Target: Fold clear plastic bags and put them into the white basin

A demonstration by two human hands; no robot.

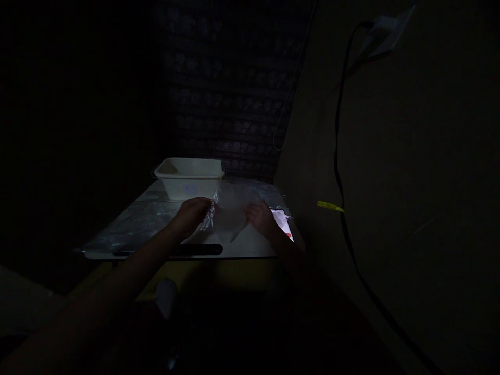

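Note:
The light is very dim. My left hand (194,213) is closed on the crinkled edge of a clear plastic bag (230,205), above the middle of the white table. At the bag's right side, my right hand (261,219) has its fingers curled in. A thin greyish strip (239,233) slants down and left from those fingers. Whether it is a tool or a fold of plastic, I cannot tell. Just right of that hand lies a phone (283,223) with a lit screen, partly behind the wrist.
A pale plastic tub (191,185) with dark side handles stands at the table's back left. More clear plastic (136,226) spreads over the left side. A dark slot (199,249) runs along the table's (250,251) front edge. From a wall socket (385,36), a black cable (336,156) hangs at right.

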